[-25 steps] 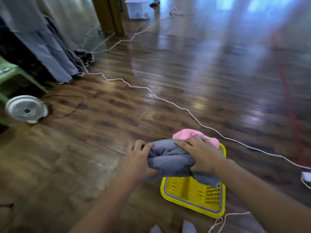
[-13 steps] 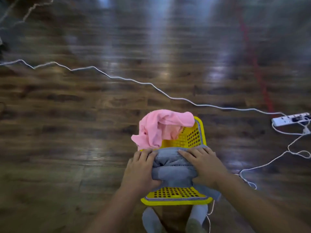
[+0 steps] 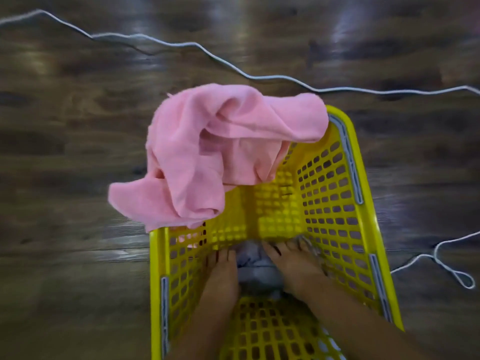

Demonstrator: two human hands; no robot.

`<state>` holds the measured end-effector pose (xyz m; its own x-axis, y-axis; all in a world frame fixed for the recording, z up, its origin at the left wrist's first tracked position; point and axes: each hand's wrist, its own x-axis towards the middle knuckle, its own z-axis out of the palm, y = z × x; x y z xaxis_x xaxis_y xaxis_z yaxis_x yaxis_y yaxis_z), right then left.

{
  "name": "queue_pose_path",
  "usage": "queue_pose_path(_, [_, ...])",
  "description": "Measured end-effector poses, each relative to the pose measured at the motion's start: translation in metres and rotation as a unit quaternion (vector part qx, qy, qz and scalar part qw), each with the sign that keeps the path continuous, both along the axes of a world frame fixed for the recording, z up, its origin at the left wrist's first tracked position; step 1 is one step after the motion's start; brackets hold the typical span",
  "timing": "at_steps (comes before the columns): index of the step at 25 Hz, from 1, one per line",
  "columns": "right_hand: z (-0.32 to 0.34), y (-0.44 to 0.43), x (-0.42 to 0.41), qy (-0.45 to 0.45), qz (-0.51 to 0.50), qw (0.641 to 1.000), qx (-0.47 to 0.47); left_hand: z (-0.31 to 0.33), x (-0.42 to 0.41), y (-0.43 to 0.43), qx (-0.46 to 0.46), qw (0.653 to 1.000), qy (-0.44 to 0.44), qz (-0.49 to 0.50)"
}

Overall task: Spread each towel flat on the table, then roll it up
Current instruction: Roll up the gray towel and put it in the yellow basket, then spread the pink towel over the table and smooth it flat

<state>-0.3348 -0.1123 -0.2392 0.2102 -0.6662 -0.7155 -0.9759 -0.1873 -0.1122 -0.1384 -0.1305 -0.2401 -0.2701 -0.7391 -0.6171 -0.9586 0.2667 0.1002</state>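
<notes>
A rolled grey towel (image 3: 255,270) lies deep inside a yellow perforated basket (image 3: 335,193) on the wooden floor. My left hand (image 3: 220,274) presses its left side and my right hand (image 3: 293,266) its right side, both reaching down into the basket with fingers on the cloth. A crumpled pink towel (image 3: 215,157) hangs over the basket's far left rim, partly spilling outside. Much of the grey towel is hidden between my hands.
Dark wooden floor (image 3: 65,152) surrounds the basket. A white cable (image 3: 259,77) snakes across the floor beyond it, and another loop of white cable (image 3: 449,266) lies to the right of the basket.
My hands have lowered the grey towel from above the basket's rim down to its bottom. The view has tilted down and closer, so the basket fills more of the frame.
</notes>
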Motion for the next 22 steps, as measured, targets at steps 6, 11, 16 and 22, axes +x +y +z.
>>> queue_pose_path(6, [-0.013,0.007,0.002,-0.039,-0.036,0.999,-0.008,-0.018,0.005,0.017,-0.030,0.999,0.013,-0.003])
queue_pose_path(11, [0.099,-0.062,0.000,-0.074,-0.039,0.996,-0.037,0.091,-0.019,-0.039,-0.049,0.996,0.075,0.020])
queue_pose_path(16, [0.211,-0.173,-0.017,-0.165,-0.054,0.944,-0.282,0.228,-0.042,-0.136,-0.251,0.945,0.207,-0.020])
queue_pose_path(22, [0.217,-0.283,0.005,-0.145,-0.036,0.959,-0.241,0.225,0.005,-0.212,-0.190,0.964,0.020,0.183])
